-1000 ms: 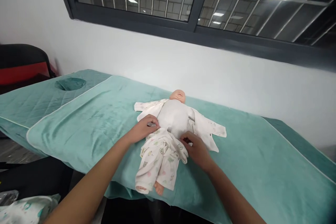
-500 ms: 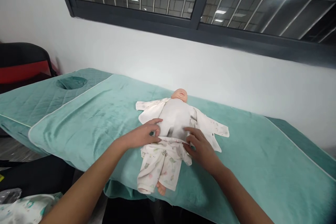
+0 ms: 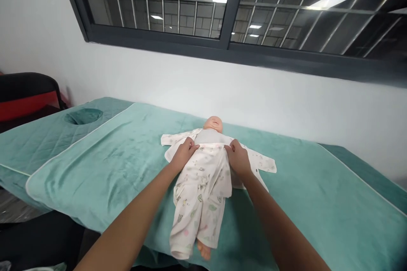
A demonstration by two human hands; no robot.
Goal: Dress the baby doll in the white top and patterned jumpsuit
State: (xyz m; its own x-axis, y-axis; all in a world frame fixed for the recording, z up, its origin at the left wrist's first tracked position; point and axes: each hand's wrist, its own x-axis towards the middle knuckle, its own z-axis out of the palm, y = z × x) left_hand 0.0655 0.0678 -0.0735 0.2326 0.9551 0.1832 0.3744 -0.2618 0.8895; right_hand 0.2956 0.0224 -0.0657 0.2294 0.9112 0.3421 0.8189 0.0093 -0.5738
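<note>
A baby doll [image 3: 213, 123] lies on its back on a teal towel [image 3: 104, 161], head toward the wall. It wears printed white trousers [image 3: 199, 197] that reach up to its chest, and an open white jacket [image 3: 257, 162] is spread out under it. My left hand [image 3: 184, 153] grips the trousers' waistband at the doll's left side as I see it. My right hand [image 3: 237, 158] grips the waistband at the other side. One bare doll foot [image 3: 204, 250] sticks out of a trouser leg near the towel's front edge.
The towel covers a teal quilted massage bed [image 3: 38, 131] with a face hole [image 3: 83, 116] at the left. A white wall and a barred dark window [image 3: 222, 8] stand behind. A black and red chair [image 3: 25, 93] is at the far left.
Both hands have slid up the doll's body toward its chest, pulling the trousers' waistband from the hips up over the belly. The camera has tilted slightly.
</note>
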